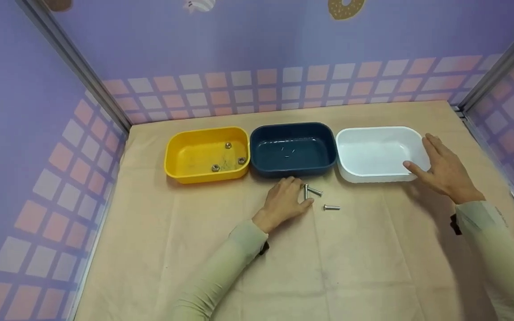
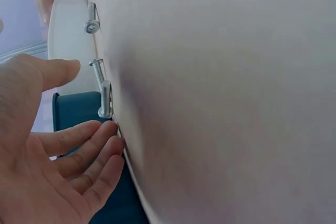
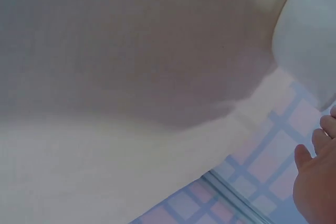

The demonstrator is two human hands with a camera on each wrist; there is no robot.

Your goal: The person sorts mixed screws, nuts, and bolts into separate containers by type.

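Note:
Three silver bolts lie on the cloth in front of the dark blue tray (image 1: 293, 173). Two of them, a bolt (image 1: 306, 192) and a slanted bolt (image 1: 315, 191), lie close together, while a single bolt (image 1: 332, 207) rests nearer the front. My left hand (image 1: 283, 199) is beside the pair, its thumb and loosely bent fingers apart around them; in the left wrist view, the fingertips (image 2: 111, 129) are near a bolt (image 2: 105, 99) without gripping it. At the white tray's (image 1: 382, 178) right end, my right hand (image 1: 449, 171) has fingers extended along the wall and its thumb over the front corner.
Left of the blue tray stands a yellow tray (image 1: 208, 179) holding three nuts, including a nut (image 1: 215, 168). The three trays stand in a row on a beige cloth (image 1: 283, 276). Patterned purple panels (image 1: 257, 44) enclose the back and sides.

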